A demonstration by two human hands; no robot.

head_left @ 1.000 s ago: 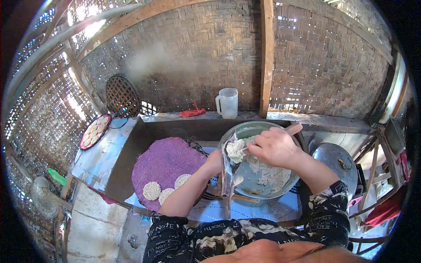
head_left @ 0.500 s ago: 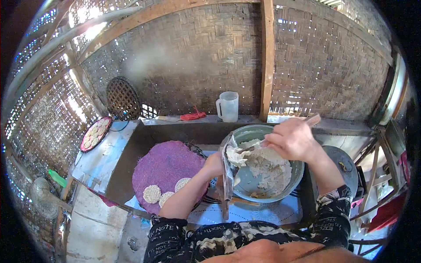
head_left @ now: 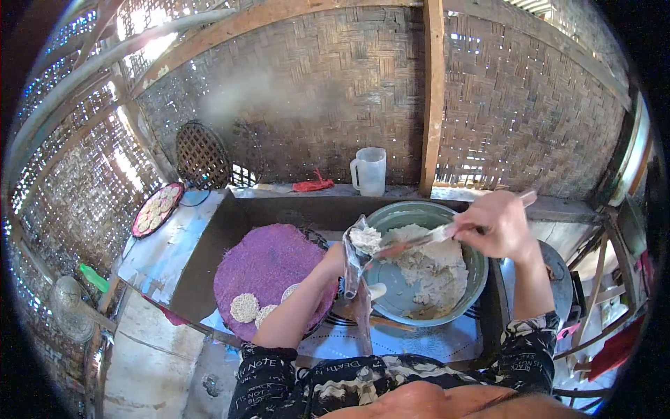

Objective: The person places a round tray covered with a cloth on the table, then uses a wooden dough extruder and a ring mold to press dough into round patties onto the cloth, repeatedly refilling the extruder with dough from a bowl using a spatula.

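Note:
My left hand (head_left: 335, 262) is closed around a wooden press with a shiny lining (head_left: 352, 265), held upright at the basin's left edge. A lump of pale dough (head_left: 365, 240) sits in its top opening. My right hand (head_left: 499, 222) grips the handle of a flat spatula (head_left: 431, 239), whose blade points left toward the press, over the basin. Under it, the wide green-grey basin (head_left: 480, 276) holds more crumbly pale dough (head_left: 443, 276). Left of my left hand, round lacy noodle-like discs (head_left: 244, 307) lie on a round purple mat (head_left: 262, 255), partly hidden by my forearm.
A translucent jug (head_left: 370, 171) and a red plastic bag (head_left: 313, 183) stand on the back ledge. At the left, a round tray of pale discs (head_left: 157, 211) rests on a blue-white surface (head_left: 150, 258). A dark round lid (head_left: 555, 279) is at right. Woven walls (head_left: 314, 91) enclose the space.
My right hand and spatula have drawn back to the right, away from the press. The dough lump now sits in the press opening, which has tilted slightly left.

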